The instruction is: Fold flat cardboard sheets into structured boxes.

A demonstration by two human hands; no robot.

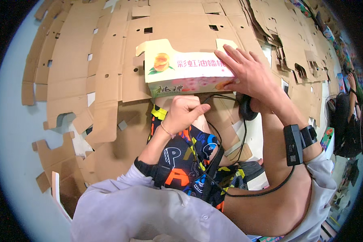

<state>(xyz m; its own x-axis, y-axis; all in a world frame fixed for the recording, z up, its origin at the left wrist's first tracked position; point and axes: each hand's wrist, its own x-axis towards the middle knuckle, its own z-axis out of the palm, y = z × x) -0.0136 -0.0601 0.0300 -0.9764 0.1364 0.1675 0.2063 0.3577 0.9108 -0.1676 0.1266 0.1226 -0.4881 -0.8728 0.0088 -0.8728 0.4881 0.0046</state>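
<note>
In front of me is a pale yellow and pink cardboard fruit box, printed with a peach and with cut-out flaps standing along its far side. My right hand grips its right end, the fingers spread over the top and the thumb against the near side. My left hand is closed in a loose fist just below the box's near side, over my leg, with the thumb pointing right. No object shows in that fist, and its palm side is hidden.
Flattened brown cardboard sheets cover much of the floor. A black cable runs from the device on my right forearm across my lap. At the far right sits another person in dark clothing, near colourful packages.
</note>
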